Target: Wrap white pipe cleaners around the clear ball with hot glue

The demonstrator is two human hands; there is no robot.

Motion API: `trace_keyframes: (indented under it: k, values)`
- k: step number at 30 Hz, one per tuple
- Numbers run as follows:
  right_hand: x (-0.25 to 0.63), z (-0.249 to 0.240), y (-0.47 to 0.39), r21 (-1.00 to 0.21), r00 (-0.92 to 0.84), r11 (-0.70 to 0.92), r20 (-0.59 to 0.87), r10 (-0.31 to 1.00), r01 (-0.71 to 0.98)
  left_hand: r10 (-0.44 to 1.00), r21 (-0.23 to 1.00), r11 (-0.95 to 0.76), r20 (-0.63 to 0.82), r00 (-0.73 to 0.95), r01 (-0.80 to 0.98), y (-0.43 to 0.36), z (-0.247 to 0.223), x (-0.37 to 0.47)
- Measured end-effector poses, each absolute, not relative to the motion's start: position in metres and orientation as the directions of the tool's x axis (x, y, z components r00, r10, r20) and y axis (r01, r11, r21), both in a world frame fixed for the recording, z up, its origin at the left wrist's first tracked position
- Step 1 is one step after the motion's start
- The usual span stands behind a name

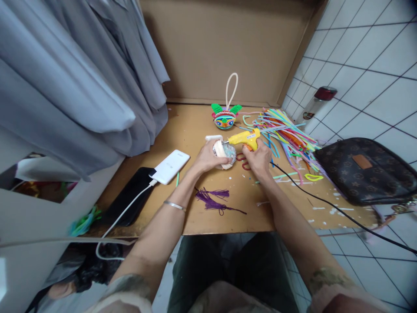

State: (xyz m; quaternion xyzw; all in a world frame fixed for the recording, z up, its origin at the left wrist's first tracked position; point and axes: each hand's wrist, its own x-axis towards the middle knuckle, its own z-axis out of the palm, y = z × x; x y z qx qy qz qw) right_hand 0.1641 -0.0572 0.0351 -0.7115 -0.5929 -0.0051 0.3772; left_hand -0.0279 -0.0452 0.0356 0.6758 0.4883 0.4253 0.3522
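Observation:
My left hand is closed around a small rounded craft piece, pale blue-grey and fuzzy with a cream band across it. In my right hand is a yellow glue gun, its metal nozzle pointing left at the top of the craft piece. Whether the nozzle touches it I cannot tell. Behind my hands sits a colourful lion-head ornament with green ears and a cream loop. Purple tassels lie on the table between my forearms. Red-handled scissors are partly hidden beside my right hand.
Many coloured pipe cleaners spread over the right of the table. A brown patterned bag and a bottle stand at the right. The black cord trails right. A white power bank and black phone lie left.

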Motion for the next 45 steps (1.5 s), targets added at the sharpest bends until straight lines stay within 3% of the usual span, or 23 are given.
trace_keyframes:
  k: [9, 45]
  values:
    - [0.160, 0.045, -0.064, -0.544, 0.379, -0.069, 0.482, 0.790, 0.836, 0.956, 0.892, -0.283, 0.232, 0.182, 0.352, -0.047, 0.039, -0.028]
    - [0.160, 0.058, -0.071, -0.531, 0.323, 0.007, 0.526, 0.786, 0.847, 0.954, 0.903, -0.287, 0.239, 0.180, 0.320, -0.044, 0.034, -0.029]
